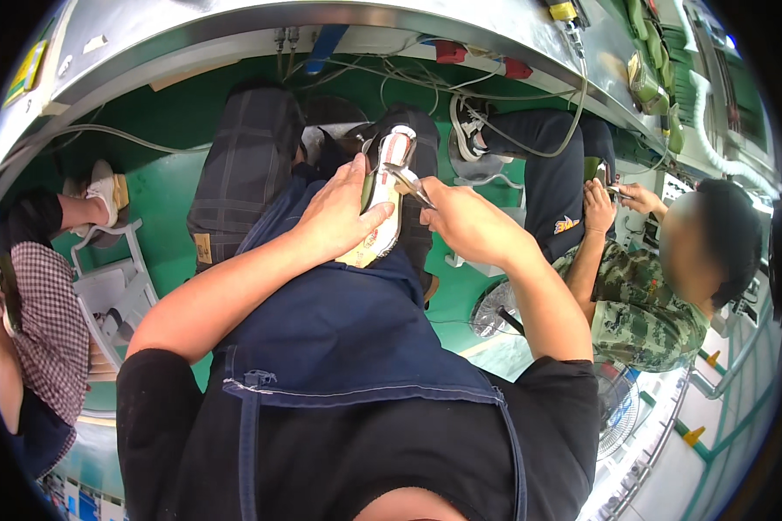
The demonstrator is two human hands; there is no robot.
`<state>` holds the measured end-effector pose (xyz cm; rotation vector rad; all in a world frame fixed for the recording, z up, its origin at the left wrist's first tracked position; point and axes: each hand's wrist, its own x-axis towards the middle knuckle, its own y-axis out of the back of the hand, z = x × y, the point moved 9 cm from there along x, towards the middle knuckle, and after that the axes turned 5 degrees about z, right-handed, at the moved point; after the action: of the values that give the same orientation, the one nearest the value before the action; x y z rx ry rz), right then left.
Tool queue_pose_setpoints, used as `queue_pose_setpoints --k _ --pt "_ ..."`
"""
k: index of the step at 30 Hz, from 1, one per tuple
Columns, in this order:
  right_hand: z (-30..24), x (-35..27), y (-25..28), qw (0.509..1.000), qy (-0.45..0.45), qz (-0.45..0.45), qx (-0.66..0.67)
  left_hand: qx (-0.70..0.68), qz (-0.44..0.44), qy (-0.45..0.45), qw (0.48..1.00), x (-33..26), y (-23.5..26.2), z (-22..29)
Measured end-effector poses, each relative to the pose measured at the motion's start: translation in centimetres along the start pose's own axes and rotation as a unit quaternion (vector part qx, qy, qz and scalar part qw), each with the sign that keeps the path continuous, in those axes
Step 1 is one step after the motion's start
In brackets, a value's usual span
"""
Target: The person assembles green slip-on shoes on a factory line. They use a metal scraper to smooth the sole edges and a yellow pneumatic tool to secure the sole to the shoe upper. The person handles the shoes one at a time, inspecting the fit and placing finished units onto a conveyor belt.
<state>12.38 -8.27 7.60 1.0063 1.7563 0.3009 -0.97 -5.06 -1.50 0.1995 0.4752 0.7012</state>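
A shoe on its last [388,231] lies bottom up over my lap, between my knees. Its underside is whitish with red marks, yellowish at the near end, and dark green material shows along the side. My left hand [343,204] grips it from the left, thumb lying across the underside. In my right hand [460,217] is a pair of metal pincers [414,187], fingers wrapped round the handles. The jaws rest over the middle of the underside; whether they pinch any material I cannot make out. A dark blue apron [339,330] covers my lap.
A metal-edged workbench [191,35] curves across the far side, with cables [391,69] hanging beneath it. Several green shoes [647,82] stand on its right part. A co-worker [652,295] sits close on my right, holding a tool; another person [39,304] sits at left beside a grey stool [117,286].
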Motion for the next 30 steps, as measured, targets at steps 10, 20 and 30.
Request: queue_pose_setpoints --k 10,20,30 --pt "-1.8 1.5 0.8 0.994 -0.028 -0.078 -0.071 0.008 0.012 -0.016 1.000 -0.4 0.3 -0.2" --pt "-0.6 1.5 0.8 0.990 -0.071 -0.108 -0.060 -0.428 0.009 -0.087 0.900 8.4 0.6 -1.4" --pt "0.8 1.7 -0.2 0.995 -0.021 -0.094 -0.010 -0.447 -0.034 -0.061 0.892 10.8 -1.8 -0.9"
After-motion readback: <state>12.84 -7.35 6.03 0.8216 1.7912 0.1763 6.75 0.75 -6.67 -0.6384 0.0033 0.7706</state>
